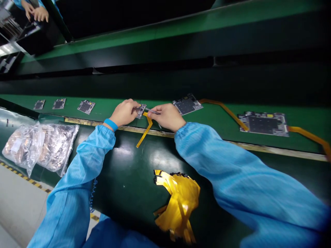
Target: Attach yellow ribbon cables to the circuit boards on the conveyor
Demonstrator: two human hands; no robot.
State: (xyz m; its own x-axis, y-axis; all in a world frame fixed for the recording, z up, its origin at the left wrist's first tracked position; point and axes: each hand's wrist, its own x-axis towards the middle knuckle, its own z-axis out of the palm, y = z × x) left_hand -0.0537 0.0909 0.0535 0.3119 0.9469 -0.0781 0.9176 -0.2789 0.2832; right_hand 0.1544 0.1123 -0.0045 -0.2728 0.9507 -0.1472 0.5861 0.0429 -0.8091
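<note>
My left hand (125,112) is closed at the left edge of a small circuit board (141,111), gripping it at the belt's near edge. A yellow flex cable (145,132) runs from this board and hangs over the edge strip. My right hand (168,117) pinches a slim grey tool (152,111), which looks like tweezers; its tip points at the board's right side, where the cable meets it. Fingers hide part of both board and tool. Just beyond my right hand lies a larger-looking circuit board (188,104) with its own flex cable (219,105).
Farther right lies another circuit board (266,124) with a flex cable. Several boards (86,106) lie leftward on the green belt (108,103). A pile of yellow flex cables (181,196) and clear bags (57,148) rest on the near bench. A co-worker's hands (36,12) show top left.
</note>
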